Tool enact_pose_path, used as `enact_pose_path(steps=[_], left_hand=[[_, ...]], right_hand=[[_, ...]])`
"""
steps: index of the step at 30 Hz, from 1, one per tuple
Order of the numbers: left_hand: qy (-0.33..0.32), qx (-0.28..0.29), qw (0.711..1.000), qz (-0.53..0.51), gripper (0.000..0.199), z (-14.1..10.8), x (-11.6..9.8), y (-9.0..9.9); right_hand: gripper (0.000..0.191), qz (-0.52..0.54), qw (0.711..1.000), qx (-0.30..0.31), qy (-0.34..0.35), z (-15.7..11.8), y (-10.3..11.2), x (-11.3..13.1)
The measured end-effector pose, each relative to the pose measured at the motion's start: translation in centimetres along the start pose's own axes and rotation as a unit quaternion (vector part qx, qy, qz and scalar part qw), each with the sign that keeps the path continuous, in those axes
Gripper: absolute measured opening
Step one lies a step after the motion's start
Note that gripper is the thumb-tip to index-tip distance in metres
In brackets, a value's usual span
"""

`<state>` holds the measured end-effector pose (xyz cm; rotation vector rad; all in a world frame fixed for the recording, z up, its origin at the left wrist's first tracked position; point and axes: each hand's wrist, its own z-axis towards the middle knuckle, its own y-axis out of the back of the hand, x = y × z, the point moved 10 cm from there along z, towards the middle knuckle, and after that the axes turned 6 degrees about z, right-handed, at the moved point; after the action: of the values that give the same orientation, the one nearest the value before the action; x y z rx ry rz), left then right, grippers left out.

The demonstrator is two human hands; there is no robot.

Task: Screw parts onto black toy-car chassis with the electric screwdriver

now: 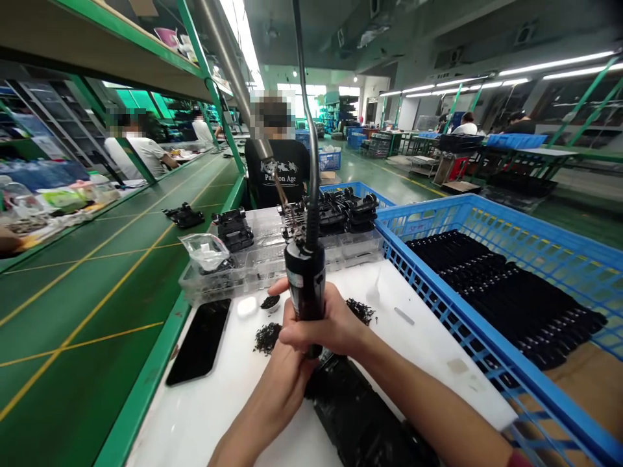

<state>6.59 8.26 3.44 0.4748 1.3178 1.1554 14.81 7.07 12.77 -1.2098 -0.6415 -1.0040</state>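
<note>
Both hands are together, the left hand (287, 373) and the right hand (331, 327) clamped around a black electric screwdriver (305, 285) held just above the white desk (428, 337). Its long axis stands nearly upright, the lower end pointing down toward a black plastic bag (355, 415) and a cord (311, 194) rising from the top. Loose piles of small black parts (267, 338) lie beside the hands, a clear plastic tray (214, 280) beyond them.

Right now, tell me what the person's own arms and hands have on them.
The left hand and right hand are bare, without gloves, and no sleeve covers the right forearm in view. Something red, perhaps a cuff, shows at the frame's bottom edge.
</note>
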Motion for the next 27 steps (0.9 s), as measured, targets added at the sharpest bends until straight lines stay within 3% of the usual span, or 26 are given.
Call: enact_pose_path(steps=[3, 7, 10, 12, 14, 16, 18, 19, 22, 24, 26, 27], left_hand=[[0.029, 0.0, 0.999, -0.021, 0.04, -0.6, 0.7, 0.8], [0.043, -0.042, 0.996, -0.071, 0.039, -0.4, 1.0, 3.5], [0.051, -0.081, 0.988, -0.121, 0.037, -0.2, 0.8, 6.1], [0.08, -0.087, 0.983, -0.14, 0.04, -0.7, 1.4, 6.8], [0.126, -0.037, 0.981, -0.142, 0.046, -1.9, 2.1, 5.4], [0.183, 0.039, 0.975, -0.122, 0.062, -3.7, 2.9, 2.4], [0.235, 0.048, 0.969, -0.065, 0.079, -5.1, 3.3, 0.2], [0.239, 0.03, 0.97, -0.024, 0.079, -5.4, 3.1, -0.5], [0.247, -0.031, 0.966, 0.067, 0.058, -5.4, 1.8, -1.8], [0.235, -0.048, 0.968, 0.077, 0.049, -5.3, 0.9, -2.5], [0.213, -0.063, 0.973, 0.065, 0.046, -5.5, 0.2, -2.8], [0.202, -0.073, 0.975, 0.058, 0.045, -5.9, 0.1, -3.0]], right_hand=[[0.061, -0.038, 0.999, 0.009, -0.016, -0.3, 0.2, -0.3], [0.057, -0.088, 0.996, 0.005, -0.014, -0.5, 0.2, 0.0], [0.06, -0.102, 0.995, 0.022, -0.009, -0.5, -0.8, 0.5], [0.06, -0.104, 0.994, 0.035, -0.004, -0.3, -1.7, 1.0], [0.056, -0.101, 0.994, 0.05, -0.003, -0.3, -2.6, 1.5], [0.047, -0.112, 0.992, 0.064, -0.002, -0.5, -3.3, 2.0], [0.043, -0.148, 0.986, 0.066, 0.023, -1.2, -3.2, 2.8], [0.046, -0.17, 0.982, 0.063, 0.043, -1.8, -2.7, 3.1], [0.056, -0.239, 0.967, 0.012, 0.081, -4.8, 1.6, 3.4], [0.048, -0.336, 0.935, -0.098, 0.054, -8.0, 7.3, 2.8], [0.041, -0.489, 0.84, -0.236, 0.011, -12.3, 13.5, 3.2], [0.038, -0.523, 0.808, -0.271, -0.003, -14.3, 15.8, 3.3]])
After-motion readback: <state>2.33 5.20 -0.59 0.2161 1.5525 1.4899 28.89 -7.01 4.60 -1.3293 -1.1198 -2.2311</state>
